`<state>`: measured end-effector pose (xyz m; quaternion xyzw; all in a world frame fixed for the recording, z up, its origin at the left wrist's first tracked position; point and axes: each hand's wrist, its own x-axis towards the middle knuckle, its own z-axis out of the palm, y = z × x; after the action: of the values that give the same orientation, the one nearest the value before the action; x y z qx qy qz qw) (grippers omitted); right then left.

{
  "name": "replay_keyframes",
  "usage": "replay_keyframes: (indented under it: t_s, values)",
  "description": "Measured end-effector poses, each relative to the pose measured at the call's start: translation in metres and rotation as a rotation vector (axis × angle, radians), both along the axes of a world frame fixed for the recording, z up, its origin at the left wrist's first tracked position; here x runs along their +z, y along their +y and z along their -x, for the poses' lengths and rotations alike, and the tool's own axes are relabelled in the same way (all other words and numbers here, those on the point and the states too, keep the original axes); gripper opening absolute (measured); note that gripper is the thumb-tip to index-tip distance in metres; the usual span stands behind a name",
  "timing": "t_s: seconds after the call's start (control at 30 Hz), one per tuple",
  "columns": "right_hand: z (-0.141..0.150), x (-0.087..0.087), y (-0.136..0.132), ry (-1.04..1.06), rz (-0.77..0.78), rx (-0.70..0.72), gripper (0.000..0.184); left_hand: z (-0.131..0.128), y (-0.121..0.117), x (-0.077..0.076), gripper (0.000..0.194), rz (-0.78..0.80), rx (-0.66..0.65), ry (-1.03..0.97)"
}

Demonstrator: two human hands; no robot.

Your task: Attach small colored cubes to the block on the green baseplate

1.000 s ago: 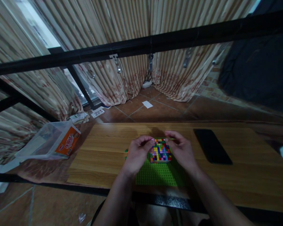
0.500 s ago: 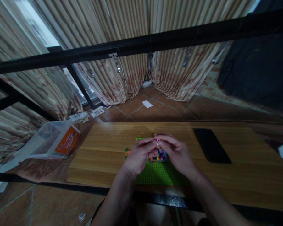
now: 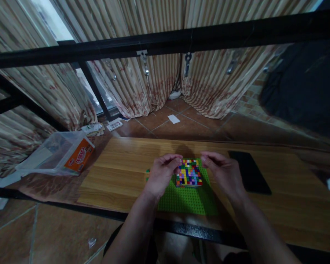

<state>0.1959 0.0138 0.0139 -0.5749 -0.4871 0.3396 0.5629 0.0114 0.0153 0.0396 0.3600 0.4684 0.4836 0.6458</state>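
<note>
A block of many small coloured toy bricks point(image 3: 189, 172) stands on a green studded baseplate point(image 3: 187, 203) on the wooden table. At the left edge of the block, my left hand point(image 3: 163, 175) has its thumb and fingertips pinched together. Whatever may be between them is too small to make out. My right hand point(image 3: 224, 172) hovers at the block's upper right, its thumb and forefinger also pressed together, and their contents cannot be seen. Part of a small green piece point(image 3: 147, 175) shows on the table beside my left hand, which hides the rest.
A black phone-like slab point(image 3: 249, 172) lies on the table point(image 3: 121, 176) to the right. On the left, beyond the table's edge, sits a clear plastic bin point(image 3: 55, 154) with an orange label. A black metal bar point(image 3: 165, 43) crosses in front of the curtains.
My hands have parted from where they met around a small pink piece. The right hand moved rightward, uncovering the brick block. The view has shifted slightly.
</note>
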Motion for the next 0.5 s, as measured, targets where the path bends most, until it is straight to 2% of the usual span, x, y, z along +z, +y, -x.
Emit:
replay_keyframes:
  t_s: [0.2,0.33,0.5]
  values:
    - [0.0,-0.007,-0.001,-0.157,0.056,0.064,0.03,0.0,0.0,0.001,0.011,-0.011,-0.004,0.017]
    - [-0.001,-0.01,-0.002,-0.357,0.019,0.099,0.027,0.0,0.0,0.0,0.008,-0.025,-0.006,0.018]
    - [0.002,-0.014,-0.002,-0.434,0.01,0.133,0.023,-0.001,0.001,0.0,0.007,-0.022,-0.009,0.02]
